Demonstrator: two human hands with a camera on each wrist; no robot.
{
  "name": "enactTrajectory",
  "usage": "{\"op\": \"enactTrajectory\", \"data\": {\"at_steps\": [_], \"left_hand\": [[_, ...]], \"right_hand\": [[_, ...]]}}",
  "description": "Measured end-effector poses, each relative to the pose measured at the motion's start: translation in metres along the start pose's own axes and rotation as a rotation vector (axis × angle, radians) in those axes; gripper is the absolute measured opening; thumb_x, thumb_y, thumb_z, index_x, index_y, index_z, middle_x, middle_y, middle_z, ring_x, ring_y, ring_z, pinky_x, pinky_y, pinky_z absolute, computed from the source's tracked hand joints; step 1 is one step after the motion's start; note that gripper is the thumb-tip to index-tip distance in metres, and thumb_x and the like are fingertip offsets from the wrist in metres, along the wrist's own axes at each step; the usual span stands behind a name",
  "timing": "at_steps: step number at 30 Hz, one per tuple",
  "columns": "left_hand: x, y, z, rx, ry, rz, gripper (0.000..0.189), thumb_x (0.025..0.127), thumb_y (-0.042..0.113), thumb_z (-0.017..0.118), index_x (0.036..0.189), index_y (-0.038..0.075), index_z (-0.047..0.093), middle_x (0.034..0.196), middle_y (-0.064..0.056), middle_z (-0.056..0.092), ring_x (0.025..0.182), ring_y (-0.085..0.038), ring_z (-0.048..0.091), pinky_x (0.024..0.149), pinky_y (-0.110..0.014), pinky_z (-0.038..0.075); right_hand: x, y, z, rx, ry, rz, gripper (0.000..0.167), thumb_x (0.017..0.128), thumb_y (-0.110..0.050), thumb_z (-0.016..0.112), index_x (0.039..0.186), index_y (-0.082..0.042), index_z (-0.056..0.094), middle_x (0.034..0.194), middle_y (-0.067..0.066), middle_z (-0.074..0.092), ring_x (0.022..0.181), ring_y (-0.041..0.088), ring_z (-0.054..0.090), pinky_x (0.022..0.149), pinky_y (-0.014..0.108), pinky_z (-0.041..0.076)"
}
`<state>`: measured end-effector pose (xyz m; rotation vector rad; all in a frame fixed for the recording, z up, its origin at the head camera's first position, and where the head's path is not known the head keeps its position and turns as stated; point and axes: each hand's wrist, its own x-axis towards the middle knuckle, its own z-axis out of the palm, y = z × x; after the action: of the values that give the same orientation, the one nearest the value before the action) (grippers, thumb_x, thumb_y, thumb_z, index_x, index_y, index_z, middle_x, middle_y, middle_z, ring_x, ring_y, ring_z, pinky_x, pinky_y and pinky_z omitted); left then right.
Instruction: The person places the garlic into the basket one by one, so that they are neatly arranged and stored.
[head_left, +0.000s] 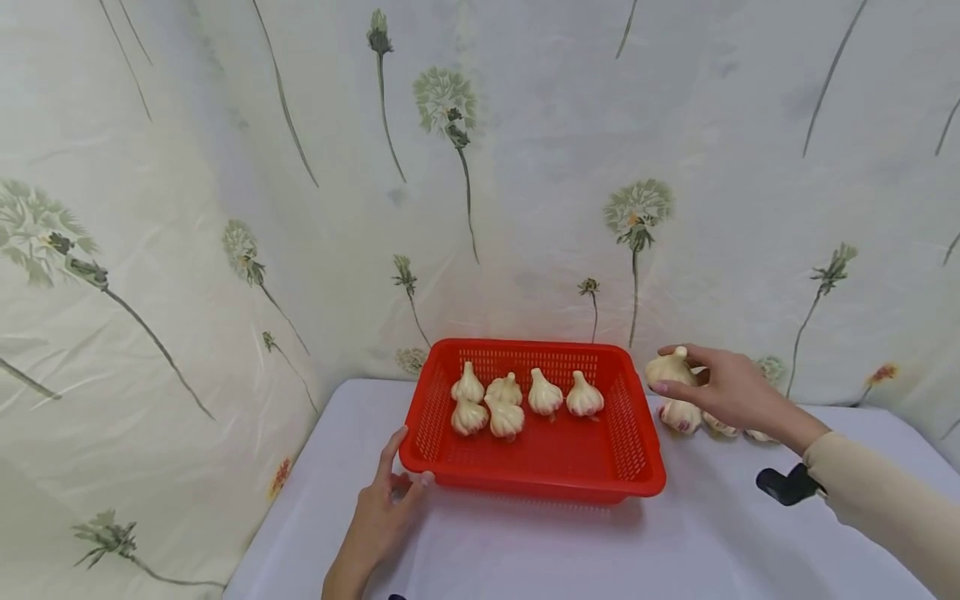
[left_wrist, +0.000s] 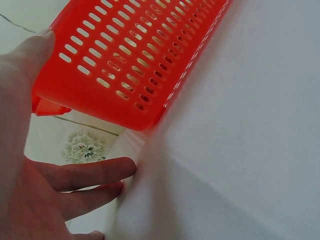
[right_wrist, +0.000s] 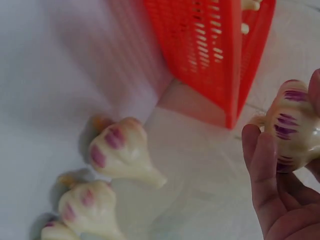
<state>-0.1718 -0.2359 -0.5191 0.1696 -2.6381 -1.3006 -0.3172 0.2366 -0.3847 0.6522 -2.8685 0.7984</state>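
Observation:
My right hand (head_left: 723, 383) holds a garlic bulb (head_left: 671, 367) between thumb and fingers, just off the right end of a red plastic basket (head_left: 525, 479). Purple streaks show on that bulb in the right wrist view. Inside the basket several garlic bulbs (head_left: 545, 393) sit toward the back and left. My left hand (head_left: 384, 508) touches the basket's near left corner, index finger by the left side and thumb by the front. In the left wrist view its other fingers (left_wrist: 95, 175) extend away from the basket wall.
More garlic bulbs (head_left: 680, 415) lie on the white-covered table (head_left: 517, 550) right of the basket; the right wrist view shows them with purple-marked bases. A black object (head_left: 787, 485) is beside the right sleeve. Flower-patterned cloth (head_left: 525, 208) hangs behind and to the left.

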Motion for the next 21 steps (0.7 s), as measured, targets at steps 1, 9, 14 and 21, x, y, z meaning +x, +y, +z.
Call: {"op": "enactTrajectory", "data": {"at_steps": [1,9,14,21], "left_hand": [[0.0,0.0,0.0,0.002,-0.001,-0.004,0.077,0.096,0.061,0.068,0.161,0.047,0.03,0.111,-0.009,0.077,0.096,-0.019,0.069,0.083,-0.043,0.058],[0.001,0.001,0.001,0.003,-0.003,-0.014,0.077,0.095,0.064,0.066,0.162,0.048,0.03,0.116,-0.012,0.077,0.102,-0.024,0.071,0.087,-0.052,0.061],[0.001,-0.001,0.001,0.007,0.003,0.001,0.076,0.096,0.062,0.066,0.162,0.047,0.03,0.112,-0.01,0.077,0.099,-0.021,0.071,0.083,-0.046,0.059],[0.0,0.0,0.0,-0.004,0.0,0.01,0.078,0.096,0.062,0.067,0.162,0.048,0.029,0.112,-0.009,0.077,0.097,-0.02,0.07,0.082,-0.045,0.06]], "right_hand": [[0.002,-0.004,0.001,0.008,0.001,-0.013,0.064,0.095,-0.046,0.079,0.142,-0.007,0.063,0.122,0.019,0.075,0.095,0.027,0.073,0.07,0.03,0.059],[0.025,-0.031,0.01,0.098,-0.06,-0.056,0.053,0.099,-0.044,0.074,0.135,-0.005,0.067,0.112,0.01,0.077,0.091,0.023,0.072,0.07,0.031,0.059],[0.04,-0.047,0.02,0.118,-0.098,-0.065,0.042,0.1,-0.042,0.073,0.119,-0.005,0.07,0.111,0.012,0.076,0.093,0.026,0.073,0.072,0.035,0.061],[0.055,-0.064,0.04,0.054,-0.15,-0.169,0.033,0.104,-0.037,0.069,0.115,-0.006,0.065,0.097,0.006,0.067,0.09,0.023,0.063,0.08,0.039,0.055]]}}
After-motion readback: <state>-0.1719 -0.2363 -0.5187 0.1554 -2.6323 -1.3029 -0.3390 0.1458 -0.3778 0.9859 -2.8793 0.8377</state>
